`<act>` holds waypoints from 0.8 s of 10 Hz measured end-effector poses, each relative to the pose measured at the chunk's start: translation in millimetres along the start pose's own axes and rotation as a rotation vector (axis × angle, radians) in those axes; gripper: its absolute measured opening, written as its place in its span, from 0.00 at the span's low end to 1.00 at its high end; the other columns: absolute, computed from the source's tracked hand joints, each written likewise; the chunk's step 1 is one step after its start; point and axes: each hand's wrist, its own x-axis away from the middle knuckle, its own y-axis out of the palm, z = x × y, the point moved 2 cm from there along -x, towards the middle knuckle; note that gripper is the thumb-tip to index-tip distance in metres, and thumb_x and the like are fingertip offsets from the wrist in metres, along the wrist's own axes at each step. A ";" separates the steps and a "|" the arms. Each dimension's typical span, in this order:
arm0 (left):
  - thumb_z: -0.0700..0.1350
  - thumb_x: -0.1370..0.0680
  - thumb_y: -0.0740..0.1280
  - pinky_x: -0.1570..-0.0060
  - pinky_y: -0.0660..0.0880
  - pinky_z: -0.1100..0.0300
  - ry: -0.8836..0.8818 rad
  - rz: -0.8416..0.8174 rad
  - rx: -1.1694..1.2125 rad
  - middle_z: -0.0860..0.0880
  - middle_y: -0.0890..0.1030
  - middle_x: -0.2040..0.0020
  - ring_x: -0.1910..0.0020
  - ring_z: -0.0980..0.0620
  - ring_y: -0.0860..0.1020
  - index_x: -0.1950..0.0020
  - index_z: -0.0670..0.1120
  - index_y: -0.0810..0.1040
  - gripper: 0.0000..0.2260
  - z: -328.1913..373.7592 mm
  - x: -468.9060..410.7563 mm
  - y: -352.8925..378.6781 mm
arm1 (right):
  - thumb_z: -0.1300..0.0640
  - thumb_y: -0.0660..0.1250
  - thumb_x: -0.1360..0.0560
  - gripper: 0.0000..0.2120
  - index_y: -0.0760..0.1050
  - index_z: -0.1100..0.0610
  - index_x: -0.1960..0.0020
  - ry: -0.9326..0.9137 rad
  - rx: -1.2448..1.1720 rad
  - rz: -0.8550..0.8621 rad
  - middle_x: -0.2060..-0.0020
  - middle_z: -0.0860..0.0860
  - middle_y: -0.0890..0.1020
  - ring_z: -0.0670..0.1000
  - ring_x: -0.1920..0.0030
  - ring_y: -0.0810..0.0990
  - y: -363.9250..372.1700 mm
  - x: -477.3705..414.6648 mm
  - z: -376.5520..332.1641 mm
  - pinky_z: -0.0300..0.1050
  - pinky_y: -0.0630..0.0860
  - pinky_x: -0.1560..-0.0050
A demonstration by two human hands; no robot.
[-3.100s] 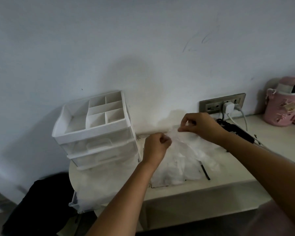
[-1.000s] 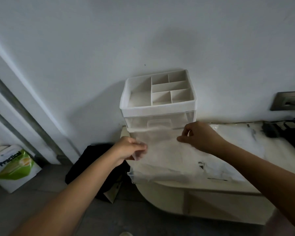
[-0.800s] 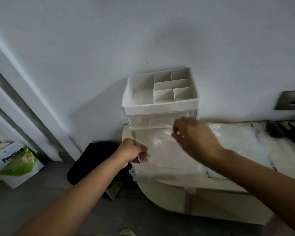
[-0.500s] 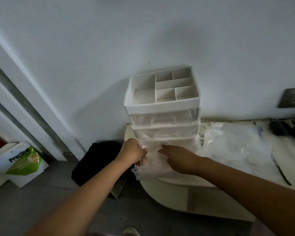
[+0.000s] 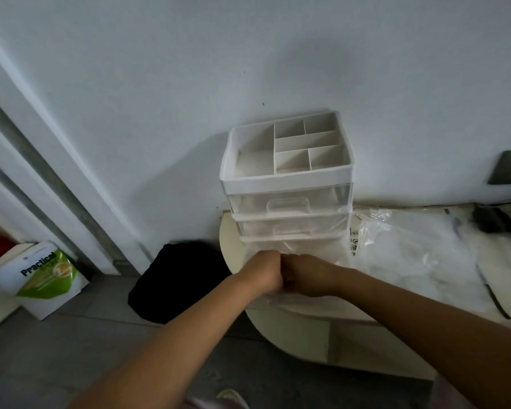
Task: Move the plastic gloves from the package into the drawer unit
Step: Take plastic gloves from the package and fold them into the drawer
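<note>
Two fists meet knuckle to knuckle: left grip [image 5: 261, 271] and right grip [image 5: 307, 276], both clamped on the bunched plastic gloves [image 5: 283, 248] at the tabletop [image 5: 232, 246] edge, 6 o'clock of the drawer unit [image 5: 288, 199]. Package [image 5: 410, 249] lies at its 3 o'clock. Step, likely: compacting before stowing. Next: free one grip and open a drawer.

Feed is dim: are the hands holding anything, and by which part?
Left hand and right hand both grip the bunched plastic gloves; which part of them cannot be told.
</note>
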 end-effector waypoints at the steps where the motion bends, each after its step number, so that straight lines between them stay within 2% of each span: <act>1: 0.44 0.23 0.67 0.37 0.69 0.57 -0.022 -0.077 -0.049 0.42 0.74 0.36 0.36 0.44 0.73 0.32 0.42 0.71 0.20 -8.2 -10.6 13.1 | 0.59 0.65 0.24 0.25 0.64 0.60 0.28 -0.015 -0.011 -0.061 0.31 0.57 0.68 0.55 0.33 0.69 -3.6 0.2 0.5 0.44 0.66 0.36; 2: 0.45 0.23 0.66 0.36 0.67 0.57 -0.034 -0.088 -0.120 0.40 0.70 0.33 0.34 0.43 0.70 0.30 0.41 0.67 0.22 -10.9 -15.1 17.2 | 0.63 0.65 0.25 0.28 0.62 0.57 0.27 0.032 0.077 -0.088 0.30 0.56 0.67 0.56 0.32 0.67 -9.6 4.2 13.3 0.45 0.65 0.33; 3: 0.45 0.23 0.66 0.35 0.65 0.56 -0.052 -0.125 -0.187 0.39 0.70 0.33 0.35 0.42 0.70 0.31 0.40 0.66 0.23 -12.7 -16.4 16.8 | 0.64 0.60 0.22 0.21 0.66 0.59 0.30 0.225 0.233 -0.049 0.34 0.57 0.71 0.57 0.36 0.72 -15.6 8.6 37.2 0.45 0.70 0.41; 4: 0.44 0.22 0.65 0.34 0.65 0.56 -0.074 -0.148 -0.194 0.39 0.69 0.33 0.35 0.42 0.69 0.30 0.38 0.65 0.23 -12.1 -14.5 15.6 | 0.64 0.59 0.22 0.17 0.68 0.62 0.33 0.332 0.259 -0.008 0.36 0.59 0.73 0.58 0.37 0.73 -11.1 5.2 39.8 0.47 0.71 0.39; 5: 0.45 0.22 0.65 0.32 0.64 0.57 -0.091 -0.103 -0.119 0.39 0.67 0.31 0.33 0.43 0.68 0.28 0.39 0.63 0.25 -16.5 -17.8 18.8 | 0.65 0.62 0.25 0.26 0.60 0.63 0.29 0.393 0.232 -0.006 0.31 0.63 0.62 0.65 0.33 0.67 3.5 -7.7 32.7 0.58 0.67 0.34; 6: 0.44 0.22 0.65 0.32 0.65 0.56 -0.098 -0.073 -0.036 0.40 0.65 0.29 0.32 0.44 0.68 0.27 0.41 0.61 0.26 -16.3 -15.5 17.6 | 0.66 0.65 0.27 0.29 0.58 0.61 0.28 0.401 0.167 -0.011 0.30 0.64 0.58 0.67 0.32 0.63 4.6 -7.5 30.2 0.60 0.67 0.34; 7: 0.42 0.25 0.70 0.30 0.62 0.55 -0.108 -0.035 0.082 0.41 0.61 0.26 0.28 0.43 0.63 0.25 0.43 0.59 0.32 -12.7 -5.0 11.9 | 0.66 0.64 0.27 0.24 0.65 0.61 0.31 0.300 0.110 -0.021 0.32 0.62 0.64 0.62 0.33 0.67 -6.7 5.0 31.4 0.51 0.69 0.35; 8: 0.43 0.27 0.72 0.28 0.57 0.55 -0.108 -0.025 0.127 0.41 0.57 0.24 0.26 0.44 0.59 0.23 0.44 0.57 0.37 -13.8 -3.8 11.5 | 0.65 0.62 0.25 0.23 0.67 0.60 0.30 0.186 0.061 0.007 0.32 0.58 0.68 0.56 0.33 0.69 -23.2 22.3 30.4 0.45 0.67 0.34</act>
